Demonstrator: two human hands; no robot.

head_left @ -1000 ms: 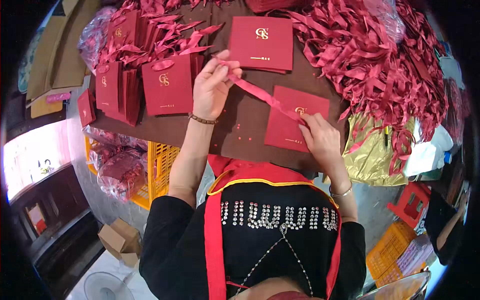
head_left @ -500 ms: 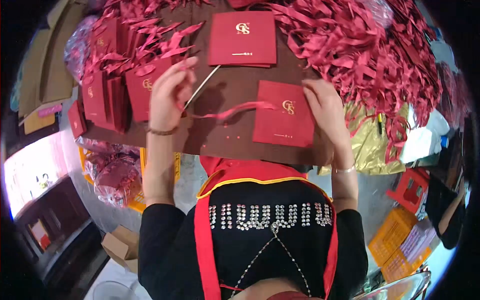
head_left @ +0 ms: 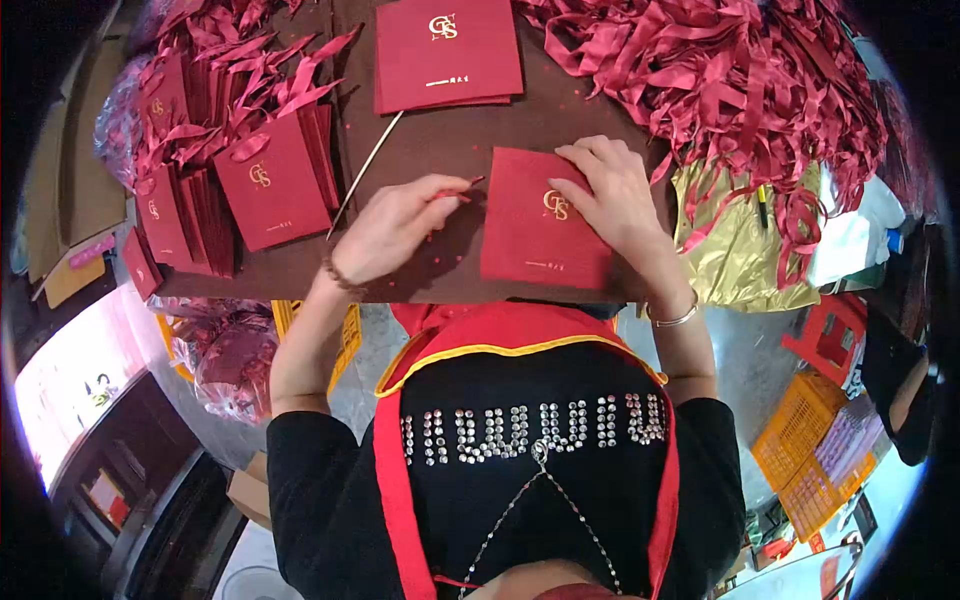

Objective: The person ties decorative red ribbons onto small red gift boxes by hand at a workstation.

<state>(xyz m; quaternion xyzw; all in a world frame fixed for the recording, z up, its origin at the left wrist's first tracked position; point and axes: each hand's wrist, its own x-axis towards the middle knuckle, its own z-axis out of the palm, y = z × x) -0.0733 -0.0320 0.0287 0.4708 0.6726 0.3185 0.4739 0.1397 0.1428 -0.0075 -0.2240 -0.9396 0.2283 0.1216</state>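
A flat red paper bag (head_left: 540, 240) with a gold monogram lies on the brown table in front of me. My right hand (head_left: 618, 200) rests on its upper right part, fingers extended and thumb across the monogram. To the left of the bag, my left hand (head_left: 395, 228) is closed in a pinch on the end of a red ribbon (head_left: 474, 186); most of the ribbon is out of sight. A thin pale stick (head_left: 362, 180) lies beyond my left hand. Further back is a small stack of red paper bags (head_left: 448, 60).
Red bags with ribbon handles (head_left: 275, 185) stand at the left. A large heap of red ribbons (head_left: 720, 80) covers the back right, with gold plastic wrapping (head_left: 740, 255) below it. Orange crates (head_left: 810, 430) stand on the floor at the right.
My left hand has come down and toward the bag, and the ribbon once stretched between them barely shows. The right hand has shifted left onto the bag's front. The camera view has moved slightly.
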